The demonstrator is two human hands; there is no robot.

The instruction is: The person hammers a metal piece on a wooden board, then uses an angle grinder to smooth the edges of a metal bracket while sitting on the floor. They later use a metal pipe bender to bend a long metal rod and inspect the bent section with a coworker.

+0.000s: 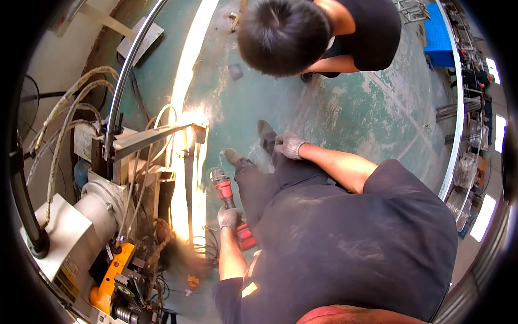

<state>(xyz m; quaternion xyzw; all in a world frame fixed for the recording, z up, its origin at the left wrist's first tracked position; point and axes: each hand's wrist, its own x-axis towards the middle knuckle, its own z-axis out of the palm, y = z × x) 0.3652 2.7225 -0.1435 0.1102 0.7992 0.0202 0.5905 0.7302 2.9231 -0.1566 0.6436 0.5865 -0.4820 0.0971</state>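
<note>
My left hand [230, 217], in a pale knit glove, is closed round the dark grip of a red cordless power tool that looks like an angle grinder [223, 189]. Its grey head points away from me beside my left leg, and a red battery [246, 236] shows behind the hand. My right hand [290, 144], gloved too, rests on my right knee with its fingers bent loosely over the dark trousers. I see nothing in it. Both my shoes [232, 155] stand on the worn green floor [232, 102].
Machinery with a white housing [62, 235], hoses [56, 116] and an orange-yellow part [113, 275] crowds the left, beside a brightly sunlit strip. A dark-haired person [286, 38] bends forward just ahead. At right, a pale rail [458, 108] runs past a blue platform [438, 38] and loaded racks.
</note>
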